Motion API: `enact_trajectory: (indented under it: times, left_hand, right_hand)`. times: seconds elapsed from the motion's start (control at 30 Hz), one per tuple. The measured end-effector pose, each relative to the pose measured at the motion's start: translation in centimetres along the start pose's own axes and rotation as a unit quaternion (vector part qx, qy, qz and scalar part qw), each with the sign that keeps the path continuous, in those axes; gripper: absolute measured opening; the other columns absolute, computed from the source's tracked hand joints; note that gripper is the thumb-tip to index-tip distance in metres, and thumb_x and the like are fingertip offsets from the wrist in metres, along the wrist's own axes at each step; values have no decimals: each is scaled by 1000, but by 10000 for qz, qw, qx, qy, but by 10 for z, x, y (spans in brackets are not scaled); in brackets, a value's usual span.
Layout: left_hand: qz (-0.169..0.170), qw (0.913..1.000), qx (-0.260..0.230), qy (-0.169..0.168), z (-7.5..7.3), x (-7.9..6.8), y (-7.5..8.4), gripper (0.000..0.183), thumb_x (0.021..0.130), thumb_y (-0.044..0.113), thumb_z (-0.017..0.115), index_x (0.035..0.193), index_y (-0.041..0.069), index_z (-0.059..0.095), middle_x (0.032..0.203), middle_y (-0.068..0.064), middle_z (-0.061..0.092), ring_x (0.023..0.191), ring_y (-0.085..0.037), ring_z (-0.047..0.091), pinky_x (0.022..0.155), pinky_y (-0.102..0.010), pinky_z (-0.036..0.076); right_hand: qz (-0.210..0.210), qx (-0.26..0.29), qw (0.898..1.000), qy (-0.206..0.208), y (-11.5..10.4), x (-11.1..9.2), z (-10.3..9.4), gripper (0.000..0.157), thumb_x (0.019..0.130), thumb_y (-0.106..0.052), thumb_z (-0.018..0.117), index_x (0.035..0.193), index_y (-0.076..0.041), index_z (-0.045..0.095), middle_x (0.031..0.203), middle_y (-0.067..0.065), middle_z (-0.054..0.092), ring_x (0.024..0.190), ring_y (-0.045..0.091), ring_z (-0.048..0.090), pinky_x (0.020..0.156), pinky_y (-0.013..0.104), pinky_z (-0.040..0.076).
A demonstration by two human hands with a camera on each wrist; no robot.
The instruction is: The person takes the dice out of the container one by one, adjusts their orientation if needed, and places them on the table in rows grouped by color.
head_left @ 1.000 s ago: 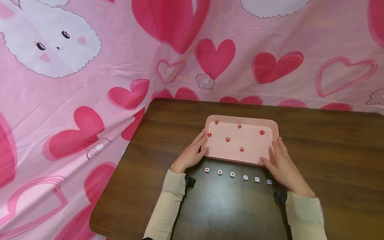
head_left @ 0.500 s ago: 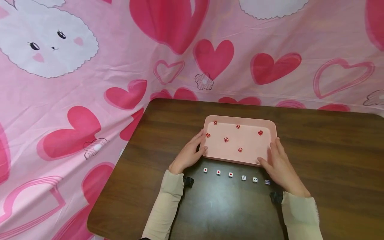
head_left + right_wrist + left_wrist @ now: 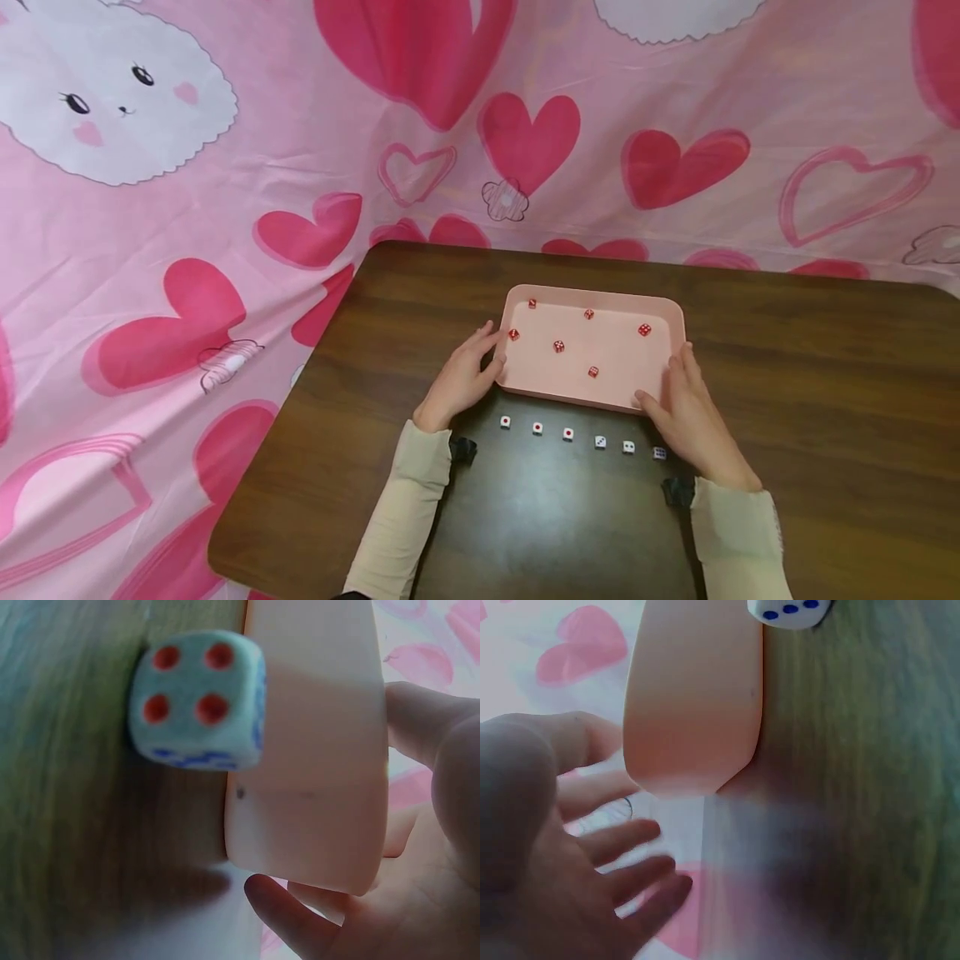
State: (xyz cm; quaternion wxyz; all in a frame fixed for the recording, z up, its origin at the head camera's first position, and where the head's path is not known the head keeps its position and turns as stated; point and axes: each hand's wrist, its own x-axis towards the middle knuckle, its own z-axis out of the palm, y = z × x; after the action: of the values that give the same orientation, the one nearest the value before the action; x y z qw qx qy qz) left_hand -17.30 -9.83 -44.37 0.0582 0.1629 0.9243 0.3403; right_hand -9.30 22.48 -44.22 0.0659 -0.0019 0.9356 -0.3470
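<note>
Shallow pink rectangular tray point(image 3: 622, 362) on the dark-brown wood-grain bench point(image 3: 562, 525), with six red cubic dice point(image 3: 558, 346) scattered inside and six white cubic dice point(image 3: 567, 434) in a row just before it. At its left end, left hand point(image 3: 461, 382) splayed wider than half a second ago, grip apart at the rim; at its right end, right hand point(image 3: 696, 425) in the same pose, grip clamped on the near corner. Four red pips point(image 3: 211, 709) on one white die.

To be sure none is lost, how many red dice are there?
6, in the pink tray: one die back left, one left, one back middle, one center left, one front middle, one right. The right hand might hide others.
</note>
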Motion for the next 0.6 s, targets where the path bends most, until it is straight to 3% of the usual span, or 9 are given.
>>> enact_trajectory:
  times: [0.2, 0.4, 0.6]
  left_hand:
    - [-95, 9986, 278, -431, 1, 5, 3, 54, 97, 31, 54, 148, 19, 41, 159, -9, 28, 149, -32, 19, 113, -64, 21]
    - [-70, 9942, 983, -431, 1, 17, 13, 51, 98, 30, 51, 146, 15, 42, 156, -5, 35, 148, -22, 24, 111, -56, 32]
    - [-289, 9851, 1572, -640, 3, 28, 19, 54, 98, 30, 49, 147, 12, 39, 158, -13, 29, 141, -31, 38, 108, -53, 38]
  right_hand:
    - [-18, 28, 10000, 78, -1, 1, 0, 96, 94, -44, 57, 153, 0, -5, 160, 15, -20, 146, 47, -3, 103, 68, 23]
    - [8, -36, 10000, 67, -1, 0, -1, 95, 93, -41, 58, 152, 4, -1, 160, 17, -19, 146, 48, -3, 104, 68, 21]
    - [70, 10, 10000, 0, 0, -1, 1, 96, 93, -41, 59, 153, 2, -2, 160, 17, -20, 146, 48, -3, 105, 68, 21]
